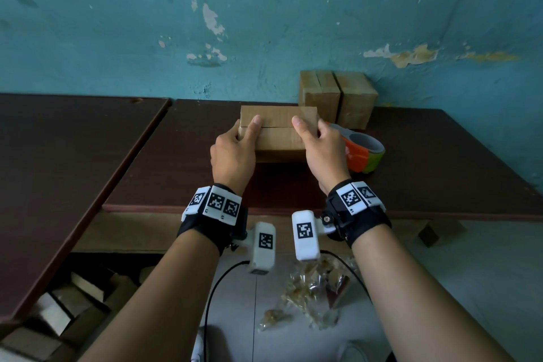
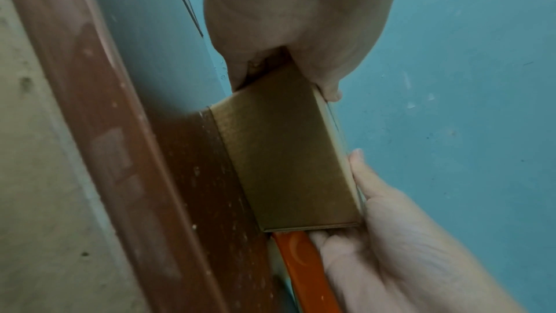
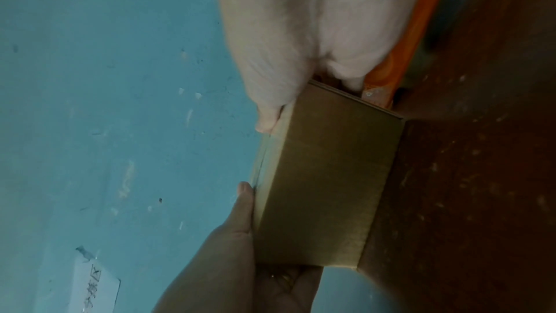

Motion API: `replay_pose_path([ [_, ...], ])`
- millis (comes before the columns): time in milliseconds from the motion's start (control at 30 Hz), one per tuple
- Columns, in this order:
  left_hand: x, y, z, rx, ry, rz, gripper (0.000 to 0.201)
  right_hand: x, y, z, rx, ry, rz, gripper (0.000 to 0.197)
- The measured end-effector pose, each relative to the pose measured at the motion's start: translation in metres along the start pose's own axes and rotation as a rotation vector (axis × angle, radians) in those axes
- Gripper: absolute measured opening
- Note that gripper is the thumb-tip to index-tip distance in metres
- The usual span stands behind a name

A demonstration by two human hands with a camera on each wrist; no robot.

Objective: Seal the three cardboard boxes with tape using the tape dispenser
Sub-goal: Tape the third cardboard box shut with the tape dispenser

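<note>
- Cardboard is what both hands are closed on: a small brown cardboard box (image 1: 277,134) sits on the dark brown table (image 1: 426,161), near the middle, with its two top flaps shut and the seam between them bare; no tape can be made out on it.
- The box's left end is gripped by the left hand (image 1: 233,153), thumb pressed on top beside the seam, the other fingers curled round the end.
- The right end is gripped in the same manner by the right hand (image 1: 321,153), thumb on top, fingers wrapped behind.
- Sealing is judged not to have begun on this box; whether the flaps are being held flat ready for taping cannot be confirmed.
- Behind and to the right, two more brown cardboard boxes (image 1: 338,97) stand side by side against the blue-green wall (image 1: 264,23); tape on them cannot be told.
- The orange tape dispenser (image 1: 363,153) lies untouched just beside the right hand, close enough to be knocked.
</note>
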State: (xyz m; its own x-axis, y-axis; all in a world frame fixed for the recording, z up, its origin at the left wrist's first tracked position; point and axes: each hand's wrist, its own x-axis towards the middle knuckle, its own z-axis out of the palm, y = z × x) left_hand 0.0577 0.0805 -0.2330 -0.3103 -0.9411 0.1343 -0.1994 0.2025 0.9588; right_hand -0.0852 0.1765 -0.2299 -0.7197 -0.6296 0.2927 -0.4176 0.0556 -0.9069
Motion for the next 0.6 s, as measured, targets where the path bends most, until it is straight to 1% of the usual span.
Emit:
replay_pose_path([
  [33, 0.001, -0.001, 0.000, 0.000, 0.003, -0.002, 0.095, -0.001, -0.003, -0.001, -0.006, -0.009, 0.005, 0.056],
  [100, 0.001, 0.001, 0.001, 0.008, 0.007, -0.008, 0.092, -0.002, -0.006, -0.003, -0.008, -0.008, 0.043, 0.048],
  [133, 0.001, 0.002, 0.000, 0.015, 0.001, -0.008, 0.086, -0.001, -0.007, -0.004, -0.005, -0.002, 0.060, 0.043],
  [200, 0.003, 0.004, -0.001, 0.007, -0.012, -0.014, 0.066, -0.001, -0.006, -0.007, 0.007, 0.004, 0.072, 0.050],
  [233, 0.002, 0.006, -0.002, -0.002, -0.020, -0.032, 0.060, 0.000, -0.005, -0.009, 0.009, 0.008, 0.069, 0.050],
  [333, 0.007, 0.008, -0.004, -0.102, -0.073, -0.071, 0.049, 0.003, -0.007, -0.016, -0.050, 0.016, 0.050, 0.039],
  [367, 0.009, 0.008, -0.005, -0.143, -0.097, -0.074, 0.054, 0.003, -0.008, -0.018, -0.076, 0.017, 0.044, 0.037],
  [433, 0.012, 0.008, -0.006, -0.174, -0.099, -0.037, 0.072, 0.004, -0.008, -0.023, -0.108, 0.003, 0.066, 0.041],
  [467, 0.013, 0.007, -0.006, -0.143, -0.072, -0.006, 0.074, 0.006, -0.006, -0.024, -0.109, -0.012, 0.091, 0.042],
  [533, 0.012, 0.008, -0.003, 0.012, 0.001, 0.050, 0.069, 0.005, -0.004, -0.025, -0.083, -0.030, 0.145, 0.043],
  [600, 0.010, 0.010, -0.001, 0.183, 0.098, 0.053, 0.067, 0.004, -0.005, -0.023, -0.083, -0.011, 0.167, 0.042],
])
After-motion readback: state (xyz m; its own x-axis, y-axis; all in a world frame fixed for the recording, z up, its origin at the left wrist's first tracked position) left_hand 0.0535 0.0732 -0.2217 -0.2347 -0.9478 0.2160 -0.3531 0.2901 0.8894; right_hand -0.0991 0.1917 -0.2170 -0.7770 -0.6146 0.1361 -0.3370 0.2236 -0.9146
